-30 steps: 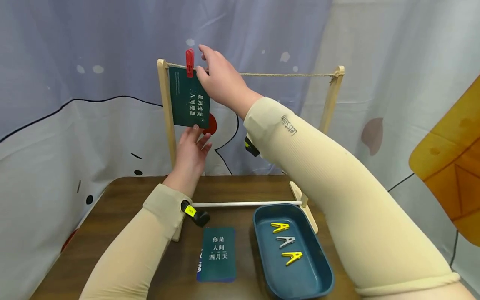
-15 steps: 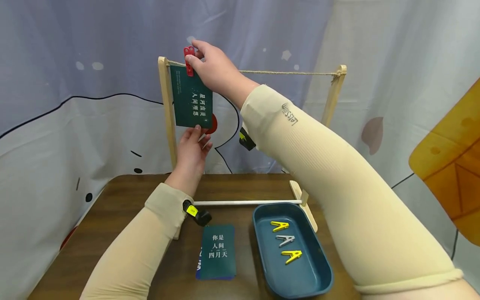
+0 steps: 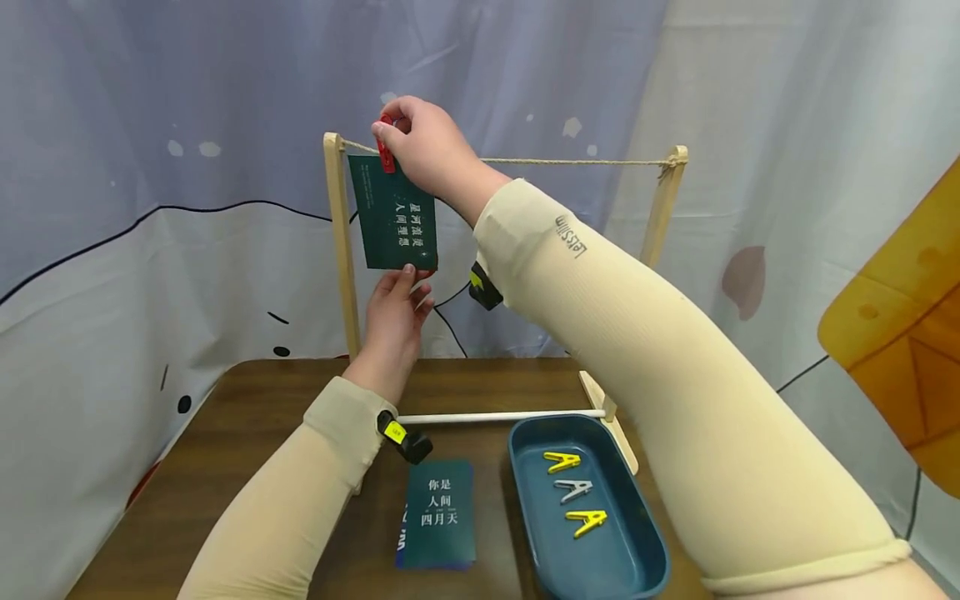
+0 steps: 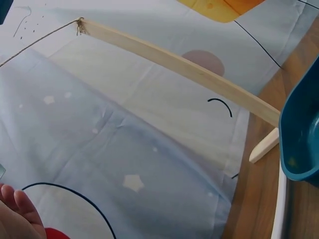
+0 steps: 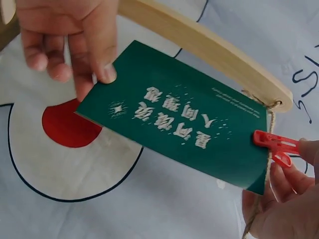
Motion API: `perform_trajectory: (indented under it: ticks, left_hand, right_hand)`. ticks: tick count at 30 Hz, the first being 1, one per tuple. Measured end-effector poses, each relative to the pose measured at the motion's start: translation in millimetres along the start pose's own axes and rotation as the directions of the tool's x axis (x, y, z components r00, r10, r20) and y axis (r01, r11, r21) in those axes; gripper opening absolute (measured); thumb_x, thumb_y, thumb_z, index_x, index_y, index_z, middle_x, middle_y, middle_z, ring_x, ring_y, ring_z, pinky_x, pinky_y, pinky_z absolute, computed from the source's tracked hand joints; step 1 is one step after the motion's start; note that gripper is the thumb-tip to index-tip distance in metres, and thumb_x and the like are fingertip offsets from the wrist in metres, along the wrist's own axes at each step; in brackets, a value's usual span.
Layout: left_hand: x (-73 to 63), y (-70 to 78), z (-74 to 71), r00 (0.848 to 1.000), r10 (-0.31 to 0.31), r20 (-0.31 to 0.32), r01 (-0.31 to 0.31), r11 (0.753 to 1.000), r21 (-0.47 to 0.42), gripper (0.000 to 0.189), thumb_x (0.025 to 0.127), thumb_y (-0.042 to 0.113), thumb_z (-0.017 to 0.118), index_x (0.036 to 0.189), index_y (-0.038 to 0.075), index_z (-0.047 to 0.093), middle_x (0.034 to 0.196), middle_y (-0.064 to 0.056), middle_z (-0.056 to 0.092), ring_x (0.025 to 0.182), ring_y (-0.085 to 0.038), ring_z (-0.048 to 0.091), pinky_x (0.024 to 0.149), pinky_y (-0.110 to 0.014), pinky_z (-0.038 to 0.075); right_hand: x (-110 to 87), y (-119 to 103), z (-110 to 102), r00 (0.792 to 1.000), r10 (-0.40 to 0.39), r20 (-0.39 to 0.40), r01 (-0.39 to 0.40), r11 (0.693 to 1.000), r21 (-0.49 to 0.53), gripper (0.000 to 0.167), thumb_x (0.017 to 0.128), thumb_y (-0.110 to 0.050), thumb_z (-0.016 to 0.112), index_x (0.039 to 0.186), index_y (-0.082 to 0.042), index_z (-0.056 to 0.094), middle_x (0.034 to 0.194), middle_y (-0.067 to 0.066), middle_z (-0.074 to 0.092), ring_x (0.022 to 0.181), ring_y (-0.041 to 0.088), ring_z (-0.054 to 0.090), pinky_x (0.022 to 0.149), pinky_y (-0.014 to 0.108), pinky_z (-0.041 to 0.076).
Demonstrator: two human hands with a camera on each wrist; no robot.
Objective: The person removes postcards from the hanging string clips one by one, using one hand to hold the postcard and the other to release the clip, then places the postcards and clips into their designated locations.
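Note:
A dark green card (image 3: pixel 386 212) with white characters hangs at the left end of a twine line (image 3: pixel 570 161). On its upper edge sits a red clothespin (image 5: pixel 275 142), clipped at the twine. My right hand (image 3: pixel 435 150) pinches this clothespin's handles between thumb and fingers. Below, my left hand (image 3: pixel 395 321) pinches the card's lower edge, thumb in front, as the right wrist view shows. Only some of the left hand's fingers (image 4: pixel 20 204) appear in the left wrist view, at the lower left corner.
A wooden frame (image 3: pixel 341 242) carries the twine, with a white rod (image 3: pixel 495 417) low between its sides. On the brown table (image 3: pixel 262 433) lie a stack of green cards (image 3: pixel 442 517) and a blue tray (image 3: pixel 525 500) holding two yellow clothespins (image 3: pixel 585 522) and a grey one (image 3: pixel 573 489).
My right hand has moved left onto the red clothespin and now pinches it. The card has shifted slightly right and tilted a little. My left hand has stayed at its lower edge.

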State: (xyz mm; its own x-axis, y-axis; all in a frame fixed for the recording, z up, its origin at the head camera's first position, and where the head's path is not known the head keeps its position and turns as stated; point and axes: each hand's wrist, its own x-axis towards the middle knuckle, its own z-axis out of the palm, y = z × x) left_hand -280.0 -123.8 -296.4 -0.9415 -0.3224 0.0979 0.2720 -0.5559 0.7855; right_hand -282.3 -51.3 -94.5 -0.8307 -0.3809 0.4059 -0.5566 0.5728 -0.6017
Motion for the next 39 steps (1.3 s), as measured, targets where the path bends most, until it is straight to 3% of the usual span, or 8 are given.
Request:
perform_trajectory:
  ticks: [11,16,20,25,28,30,34,39]
  left_hand:
    - [3.4,1.5,-1.5,1.000,0.002,0.005,-0.002,0.999,0.047,0.014,0.103,0.026,0.054,0.099,0.013,0.059,0.110,-0.008,0.063,0.083,-0.014,0.056,0.075,-0.026,0.049]
    - [-3.0,0.9,-7.1,1.000,-0.008,0.013,0.007,0.993,0.115,0.016,0.104,0.027,0.051,0.102,0.013,0.059,0.112,-0.007,0.061,0.086,-0.015,0.054,0.080,-0.029,0.048]
    - [-7.0,-2.6,-16.4,1.000,-0.015,0.014,0.013,0.986,0.164,0.016,0.104,0.028,0.052,0.101,0.013,0.057,0.112,-0.006,0.060,0.086,-0.015,0.054,0.081,-0.029,0.047]
    - [-16.6,-13.6,-26.3,1.000,0.009,0.009,-0.011,0.954,0.298,0.023,0.103,0.030,0.053,0.107,0.008,0.059,0.111,-0.007,0.063,0.088,-0.018,0.055,0.077,-0.028,0.048]
    - [-24.5,-24.6,-30.7,0.999,0.026,0.041,-0.040,0.926,0.376,0.028,0.103,0.031,0.055,0.110,0.004,0.059,0.108,-0.008,0.065,0.088,-0.019,0.056,0.078,-0.030,0.049]
    - [-30.9,-31.5,-34.4,0.998,0.020,0.058,-0.042,0.911,0.411,0.028,0.102,0.030,0.056,0.110,0.003,0.059,0.107,-0.008,0.067,0.087,-0.020,0.057,0.078,-0.031,0.049]
    - [-45.8,-41.8,-44.7,0.999,-0.022,0.049,-0.004,0.879,0.477,0.024,0.101,0.027,0.059,0.106,0.004,0.061,0.101,-0.007,0.069,0.081,-0.019,0.057,0.070,-0.027,0.049]
    - [-69.7,-51.9,-61.6,0.991,-0.131,0.039,0.088,0.830,0.551,0.027,0.099,0.022,0.062,0.110,-0.001,0.062,0.092,-0.007,0.068,0.070,-0.015,0.054,0.064,-0.027,0.047]
  right_hand:
    - [4.3,6,-6,0.990,0.122,-0.076,-0.113,0.986,0.122,0.032,0.104,-0.032,0.050,0.132,-0.017,0.057,0.118,-0.003,0.061,0.107,0.010,0.054,0.088,0.021,0.046]
    - [3.2,14,-8,0.980,0.115,-0.164,-0.067,0.960,0.271,0.027,0.104,-0.027,0.052,0.127,-0.016,0.061,0.115,-0.003,0.061,0.104,0.009,0.052,0.086,0.020,0.045]
    - [3.9,20,-11,0.973,0.113,-0.201,-0.003,0.878,0.478,0.025,0.103,-0.023,0.054,0.125,-0.014,0.062,0.115,-0.002,0.061,0.106,0.007,0.052,0.088,0.020,0.042]
    - [3.3,30,-17,0.961,0.148,-0.232,0.059,0.712,0.700,0.025,0.102,-0.018,0.056,0.125,-0.010,0.064,0.115,0.001,0.063,0.110,0.007,0.057,0.095,0.017,0.042]
    - [-2.5,39,-25,0.954,0.145,-0.263,0.117,0.628,0.770,0.026,0.101,-0.013,0.056,0.125,-0.005,0.063,0.117,0.005,0.062,0.110,0.011,0.059,0.095,0.016,0.045]
    - [-9.0,46,-29,0.951,0.128,-0.282,0.152,0.600,0.785,0.026,0.101,-0.011,0.056,0.124,-0.002,0.062,0.118,0.007,0.061,0.110,0.014,0.060,0.094,0.017,0.046]
    - [-29.8,59,-33,0.944,0.066,-0.324,0.213,0.630,0.747,0.026,0.101,-0.011,0.057,0.124,-0.001,0.061,0.114,0.008,0.062,0.106,0.018,0.060,0.095,0.023,0.048]
    - [-72.2,82,-29,0.936,-0.034,-0.350,0.258,0.743,0.618,0.027,0.099,-0.012,0.061,0.124,-0.001,0.061,0.106,0.006,0.064,0.097,0.020,0.058,0.093,0.032,0.048]
